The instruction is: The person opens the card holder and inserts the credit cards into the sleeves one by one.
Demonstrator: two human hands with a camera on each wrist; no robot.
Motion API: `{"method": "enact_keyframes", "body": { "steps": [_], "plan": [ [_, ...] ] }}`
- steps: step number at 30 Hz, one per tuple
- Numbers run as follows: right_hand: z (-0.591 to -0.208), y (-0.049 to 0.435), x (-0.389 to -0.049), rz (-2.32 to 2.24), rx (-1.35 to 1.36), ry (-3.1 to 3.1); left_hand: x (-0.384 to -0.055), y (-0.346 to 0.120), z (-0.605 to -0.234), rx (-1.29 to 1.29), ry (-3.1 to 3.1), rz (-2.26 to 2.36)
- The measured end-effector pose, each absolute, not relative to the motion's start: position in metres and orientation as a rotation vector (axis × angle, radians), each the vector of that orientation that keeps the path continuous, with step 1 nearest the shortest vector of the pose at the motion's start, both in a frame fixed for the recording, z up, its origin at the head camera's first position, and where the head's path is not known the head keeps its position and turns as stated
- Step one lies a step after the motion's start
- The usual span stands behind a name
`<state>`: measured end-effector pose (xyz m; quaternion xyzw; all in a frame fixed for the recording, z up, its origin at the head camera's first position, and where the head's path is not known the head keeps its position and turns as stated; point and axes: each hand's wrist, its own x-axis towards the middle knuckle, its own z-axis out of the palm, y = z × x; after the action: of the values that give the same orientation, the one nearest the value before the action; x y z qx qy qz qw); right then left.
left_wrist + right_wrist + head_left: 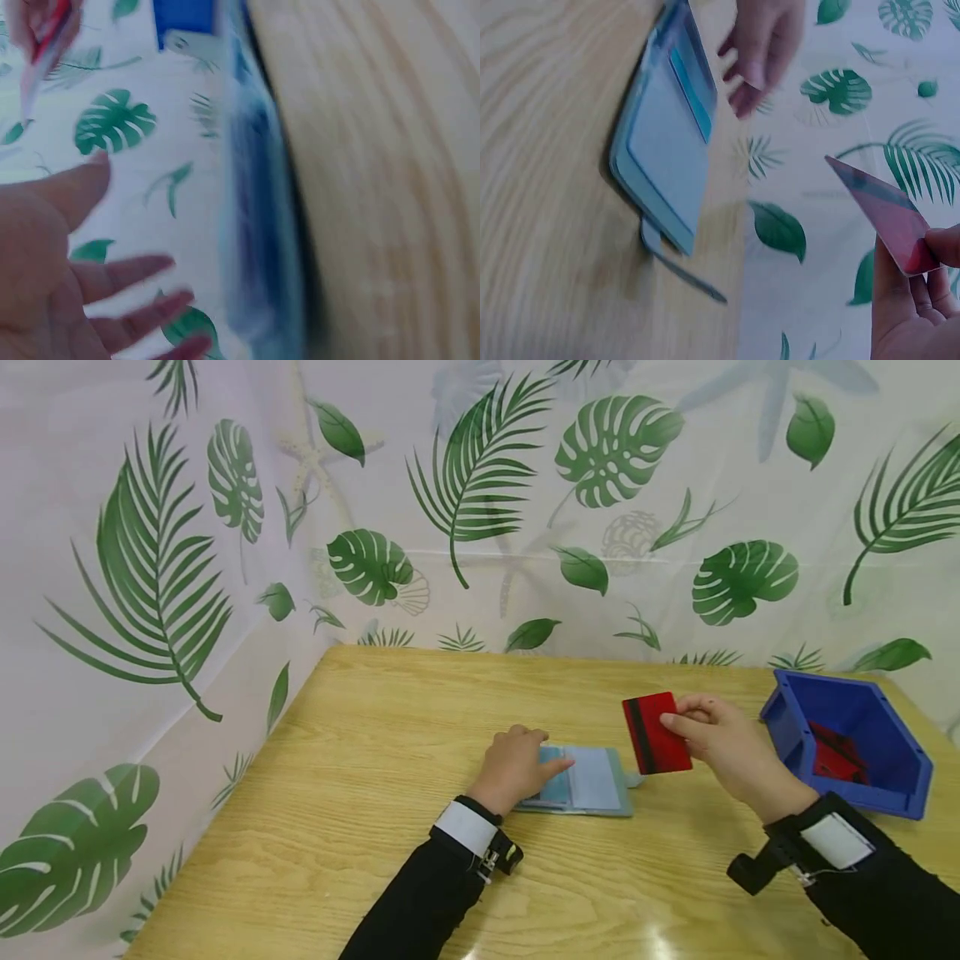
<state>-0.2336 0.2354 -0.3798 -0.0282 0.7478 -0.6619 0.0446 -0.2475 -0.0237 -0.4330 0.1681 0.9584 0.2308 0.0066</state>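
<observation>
A light-blue card wallet [596, 781] lies open on the table, a strap with a rounded end sticking out from its right side. My left hand [512, 768] hovers over the wallet's left half, fingers spread and holding nothing, and hides part of it. In the left wrist view the wallet [262, 225] is seen edge-on and blurred, beside the loose fingers. My right hand [723, 743] pinches a red card [660, 739] with a black stripe between thumb and fingers. The card is held up, just right of the wallet. Clear pockets line the wallet [667, 150] in the right wrist view.
A blue plastic bin [870, 797] stands at the table's right side, with red cards [836, 752] inside. Behind the wooden table [375, 710] hangs a white leaf-patterned cloth [525, 585], which also runs along the left side.
</observation>
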Motion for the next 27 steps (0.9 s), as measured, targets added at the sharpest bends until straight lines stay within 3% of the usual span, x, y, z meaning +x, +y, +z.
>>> {"method": "enact_keyframes", "body": {
  "steps": [5, 12, 21, 27],
  "plan": [
    [-0.382, 0.198, -0.232, -1.842, -0.171, 2.277, -0.236, -0.014, -0.41, 0.706, 2.841, 1.122],
    [-0.382, 0.176, -0.232, -1.87, -0.235, 2.215, -0.223, -0.014, -0.401, 0.608, 2.852, 1.473],
    [-0.405, 0.187, -0.248, -1.05, -0.556, 2.7, -0.237, -0.04, -0.408, 0.489, 2.941, 1.365],
    [-0.422, 0.194, -0.255, -0.655, -0.705, 2.712, -0.243, -0.048, -0.409, 0.395, 2.91, 1.249]
  ]
}}
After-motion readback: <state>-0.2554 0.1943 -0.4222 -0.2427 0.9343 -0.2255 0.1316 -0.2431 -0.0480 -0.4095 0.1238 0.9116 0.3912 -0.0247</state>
